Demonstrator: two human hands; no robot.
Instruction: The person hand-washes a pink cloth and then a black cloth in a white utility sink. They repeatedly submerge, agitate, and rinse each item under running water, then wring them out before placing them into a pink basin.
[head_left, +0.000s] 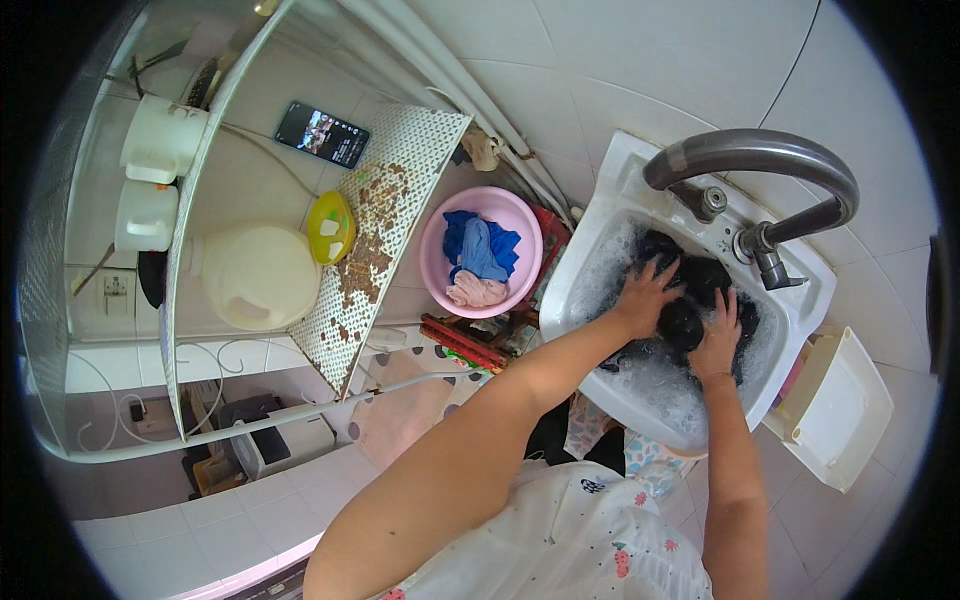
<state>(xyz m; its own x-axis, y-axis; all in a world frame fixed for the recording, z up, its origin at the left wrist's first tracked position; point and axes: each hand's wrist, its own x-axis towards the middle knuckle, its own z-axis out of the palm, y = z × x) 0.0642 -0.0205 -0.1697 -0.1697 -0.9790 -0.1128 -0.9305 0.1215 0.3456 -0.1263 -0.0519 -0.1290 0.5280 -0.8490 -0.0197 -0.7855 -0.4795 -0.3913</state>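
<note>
Both my hands are in a white ceramic washbasin (564, 300) of soapy water, pressing on a bunched black cloth (681, 324). My left hand (649, 296) lies on the cloth's left side with its fingers spread. On the right side, my right hand (718, 337) rests against the cloth, fingers apart, beside a rounded bulge of it. Neither hand visibly grips the fabric. White suds (664, 397) float around the cloth and hide part of it. A curved metal faucet (757, 142) arches over the back of the basin, and no water is seen running from it.
Left of the basin, a pink plastic tub (531, 217) holds blue and pink cloths. A rusty patterned shelf (405, 161) carries a yellow soap dish (330, 225), a pale plastic jug (262, 277) and a phone (322, 135) with a lit screen. A cream plastic bin (840, 412) stands to the right.
</note>
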